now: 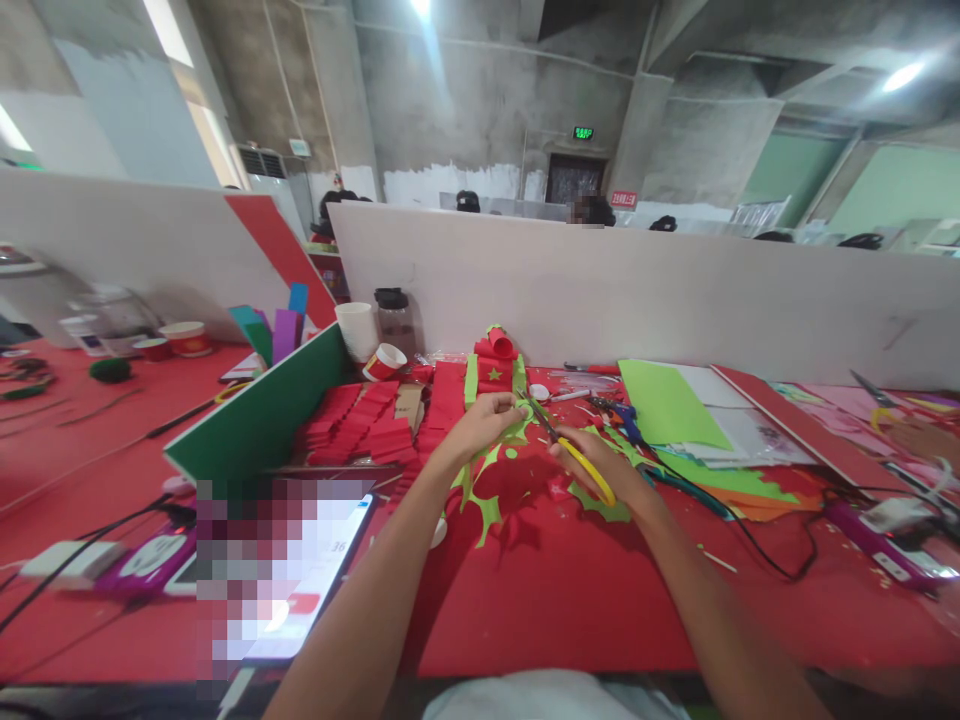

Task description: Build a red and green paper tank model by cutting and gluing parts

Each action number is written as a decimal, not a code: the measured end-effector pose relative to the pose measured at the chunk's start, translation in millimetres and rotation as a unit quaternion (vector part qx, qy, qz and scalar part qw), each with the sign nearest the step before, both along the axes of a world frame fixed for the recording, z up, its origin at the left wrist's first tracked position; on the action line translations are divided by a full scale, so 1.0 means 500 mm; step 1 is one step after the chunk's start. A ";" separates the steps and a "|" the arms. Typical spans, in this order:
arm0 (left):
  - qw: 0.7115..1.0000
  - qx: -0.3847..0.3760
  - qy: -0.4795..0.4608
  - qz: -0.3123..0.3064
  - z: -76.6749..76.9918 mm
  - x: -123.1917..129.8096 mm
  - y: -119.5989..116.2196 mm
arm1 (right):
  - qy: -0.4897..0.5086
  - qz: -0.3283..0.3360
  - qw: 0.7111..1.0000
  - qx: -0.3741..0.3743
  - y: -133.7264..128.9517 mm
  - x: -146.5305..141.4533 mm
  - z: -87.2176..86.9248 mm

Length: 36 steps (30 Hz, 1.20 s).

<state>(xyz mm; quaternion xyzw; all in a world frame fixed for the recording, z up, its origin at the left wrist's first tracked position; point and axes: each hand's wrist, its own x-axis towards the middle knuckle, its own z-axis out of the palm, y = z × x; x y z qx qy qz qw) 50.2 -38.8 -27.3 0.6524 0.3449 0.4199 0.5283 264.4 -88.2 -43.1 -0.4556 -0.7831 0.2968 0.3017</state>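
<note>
My right hand (596,458) grips a pair of yellow-handled scissors (589,474), whose blades point up and left. Close to the blade tips, my left hand (489,418) is pinched on a small piece of light-green paper (523,410). Whether the blades touch the paper is too small to tell. Just beyond my hands stands a red and green paper model (495,375) with a star on its front. Cut green paper scraps (480,505) with holes and jagged edges lie below my hands, among small red bits.
Stacks of red strips (360,420) lie left, by a green divider (255,410), a paper cup (385,360) and a bottle (394,322). A tablet (300,590) is front left. Green sheets (671,405), a blue glue gun (628,422) and a black cable (750,540) lie right.
</note>
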 end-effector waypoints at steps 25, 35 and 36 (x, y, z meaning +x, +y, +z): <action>0.988 0.119 0.067 0.072 0.032 -0.005 -0.018 | -0.002 -0.037 0.998 -0.045 0.004 0.004 -0.004; 0.955 -0.249 0.028 -0.158 -0.013 0.043 -0.050 | 0.021 -0.044 0.999 0.016 0.009 0.003 0.002; 0.953 -0.263 0.001 -0.148 -0.021 0.051 -0.047 | 0.026 -0.043 0.999 0.019 0.010 0.003 0.001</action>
